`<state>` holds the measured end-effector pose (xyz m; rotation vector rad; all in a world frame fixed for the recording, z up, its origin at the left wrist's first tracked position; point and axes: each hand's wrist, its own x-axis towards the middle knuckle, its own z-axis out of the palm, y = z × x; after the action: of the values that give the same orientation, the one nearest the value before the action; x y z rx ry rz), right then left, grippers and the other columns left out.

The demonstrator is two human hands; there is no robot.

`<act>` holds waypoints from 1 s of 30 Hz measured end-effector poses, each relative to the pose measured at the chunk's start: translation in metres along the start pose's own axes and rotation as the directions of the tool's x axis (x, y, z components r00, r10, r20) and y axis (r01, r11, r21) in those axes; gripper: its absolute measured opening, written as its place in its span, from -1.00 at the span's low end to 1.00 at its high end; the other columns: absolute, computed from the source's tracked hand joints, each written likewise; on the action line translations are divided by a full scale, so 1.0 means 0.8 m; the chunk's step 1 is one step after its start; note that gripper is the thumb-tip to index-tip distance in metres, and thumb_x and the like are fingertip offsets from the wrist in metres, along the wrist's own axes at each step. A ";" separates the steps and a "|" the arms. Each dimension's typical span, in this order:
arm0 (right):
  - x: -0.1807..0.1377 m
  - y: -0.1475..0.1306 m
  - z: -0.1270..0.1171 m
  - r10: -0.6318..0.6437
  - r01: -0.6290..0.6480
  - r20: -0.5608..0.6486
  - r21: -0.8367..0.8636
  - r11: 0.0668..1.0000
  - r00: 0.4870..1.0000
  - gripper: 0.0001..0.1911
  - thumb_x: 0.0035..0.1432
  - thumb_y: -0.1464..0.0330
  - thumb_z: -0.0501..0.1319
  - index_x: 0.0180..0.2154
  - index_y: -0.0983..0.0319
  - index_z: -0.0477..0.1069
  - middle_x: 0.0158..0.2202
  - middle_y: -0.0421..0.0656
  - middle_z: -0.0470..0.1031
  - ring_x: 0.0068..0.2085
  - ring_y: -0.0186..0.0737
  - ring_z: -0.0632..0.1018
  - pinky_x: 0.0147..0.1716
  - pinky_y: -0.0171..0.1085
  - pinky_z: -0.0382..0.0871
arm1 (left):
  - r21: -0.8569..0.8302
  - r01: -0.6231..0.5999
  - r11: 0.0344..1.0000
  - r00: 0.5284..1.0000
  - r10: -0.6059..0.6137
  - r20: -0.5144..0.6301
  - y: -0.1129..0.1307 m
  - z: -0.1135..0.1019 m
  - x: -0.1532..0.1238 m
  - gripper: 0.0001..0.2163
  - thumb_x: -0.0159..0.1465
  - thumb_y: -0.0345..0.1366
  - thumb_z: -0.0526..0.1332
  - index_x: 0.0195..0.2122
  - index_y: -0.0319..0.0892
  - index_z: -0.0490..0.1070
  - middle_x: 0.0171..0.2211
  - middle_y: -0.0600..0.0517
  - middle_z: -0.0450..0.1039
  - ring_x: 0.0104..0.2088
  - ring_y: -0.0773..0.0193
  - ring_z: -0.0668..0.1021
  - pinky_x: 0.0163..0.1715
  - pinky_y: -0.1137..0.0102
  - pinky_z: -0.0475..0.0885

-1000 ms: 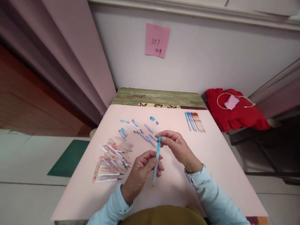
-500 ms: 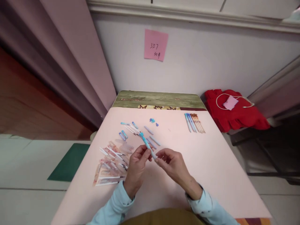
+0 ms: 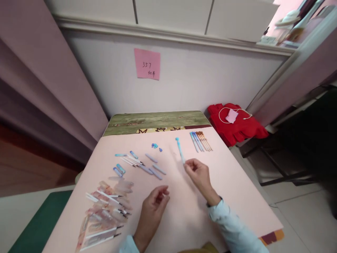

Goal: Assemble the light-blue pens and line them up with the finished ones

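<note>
Blue pen (image 3: pixel 180 149) in right hand (image 3: pixel 199 174), left hand (image 3: pixel 155 204) loosely curled

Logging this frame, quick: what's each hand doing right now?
Left hand: open, loosely curled, nothing visible in its grip.
Right hand: closed, holding a light-blue pen by the end nearer the person.

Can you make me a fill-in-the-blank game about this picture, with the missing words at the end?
1. The slim light-blue pen is in the grip of the person's ____ hand, not the bare left hand.
2. In the neat row, the slim pens at the right end have tops coloured ____.
3. The square pink paper note on the white wall shows the number ____.
4. The crumpled cloth under the thin white cable is coloured ____.

Missing words: right; brown; 357; red.
</note>
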<state>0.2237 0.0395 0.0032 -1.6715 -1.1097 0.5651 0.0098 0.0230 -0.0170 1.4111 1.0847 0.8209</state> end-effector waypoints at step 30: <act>0.152 0.076 -0.012 0.101 -0.147 -0.107 -0.753 0.642 0.989 -0.78 0.11 0.37 0.16 -0.32 0.27 0.58 -0.33 0.03 0.60 -0.30 -0.14 0.57 -0.35 -0.32 0.28 | 0.250 -0.265 0.931 0.960 0.231 0.157 -0.028 0.002 -0.011 -0.84 0.33 -0.26 0.11 -0.23 -0.12 0.47 -0.34 -0.02 0.52 -0.30 0.22 0.56 -0.28 0.40 0.47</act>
<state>0.3129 0.1369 -0.0320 -2.4958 -1.2911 0.1017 0.0045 0.0132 -0.0382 1.8339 0.9583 0.7712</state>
